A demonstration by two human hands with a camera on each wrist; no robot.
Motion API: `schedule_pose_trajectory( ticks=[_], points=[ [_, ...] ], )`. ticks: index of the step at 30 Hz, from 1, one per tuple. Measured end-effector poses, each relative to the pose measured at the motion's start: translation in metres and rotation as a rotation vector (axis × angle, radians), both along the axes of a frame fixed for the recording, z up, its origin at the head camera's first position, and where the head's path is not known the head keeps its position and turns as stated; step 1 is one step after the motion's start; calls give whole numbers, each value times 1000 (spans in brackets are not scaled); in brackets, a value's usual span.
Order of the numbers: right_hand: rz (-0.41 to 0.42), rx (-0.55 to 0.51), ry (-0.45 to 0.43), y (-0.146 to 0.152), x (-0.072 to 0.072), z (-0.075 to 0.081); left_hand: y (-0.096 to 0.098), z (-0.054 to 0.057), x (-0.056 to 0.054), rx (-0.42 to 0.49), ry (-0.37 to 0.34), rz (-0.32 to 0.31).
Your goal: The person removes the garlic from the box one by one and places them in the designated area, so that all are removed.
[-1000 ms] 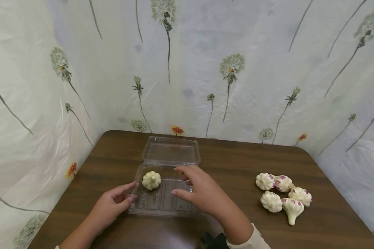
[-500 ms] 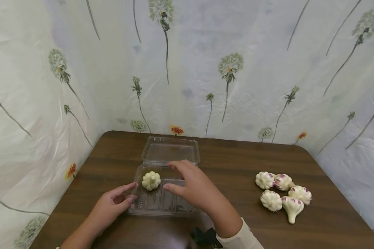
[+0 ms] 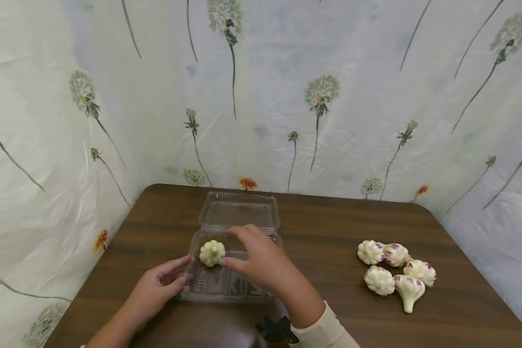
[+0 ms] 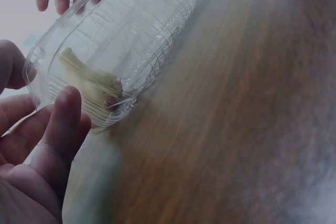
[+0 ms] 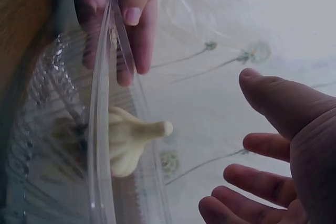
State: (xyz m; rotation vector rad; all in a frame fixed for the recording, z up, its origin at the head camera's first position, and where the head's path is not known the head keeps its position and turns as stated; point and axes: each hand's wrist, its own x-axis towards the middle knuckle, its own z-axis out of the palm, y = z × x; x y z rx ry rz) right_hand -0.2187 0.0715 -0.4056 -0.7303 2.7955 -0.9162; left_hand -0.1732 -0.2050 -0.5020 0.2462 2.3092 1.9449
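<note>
A clear plastic clamshell container (image 3: 226, 296) lies on the table with its lid folded back. One pale garlic bulb (image 3: 212, 253) sits in its left part, stem up. My left hand (image 3: 156, 287) holds the container's left edge with thumb and fingers, and in the left wrist view the thumb (image 4: 62, 129) shows in front of the plastic. Over the container, my right hand (image 3: 258, 256) spreads its thumb and fingers. Its thumb tip appears close beside the bulb in the head view, while the right wrist view shows a gap between this hand (image 5: 278, 166) and the bulb (image 5: 128, 137).
Several garlic bulbs with purple streaks (image 3: 396, 270) lie grouped at the right of the brown wooden table (image 3: 330, 227). A dark green object (image 3: 276, 329) is by the right wrist. Flower-patterned sheeting (image 3: 265, 96) hangs behind the table and at its sides.
My right hand has moved left over the container, bringing its thumb closer to the garlic bulb. The left hand and the container have stayed in place.
</note>
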Motion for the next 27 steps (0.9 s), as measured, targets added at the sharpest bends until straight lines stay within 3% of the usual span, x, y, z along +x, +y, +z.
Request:
schedule_pose_trajectory(
  ticks=[15, 27],
  points=[
    [48, 18, -14, -26, -1, -9, 1, -1, 1, -21, 1, -4],
    [-19, 21, -51, -37, -6, -22, 1, -2, 3, -37, 32, -2]
  ],
)
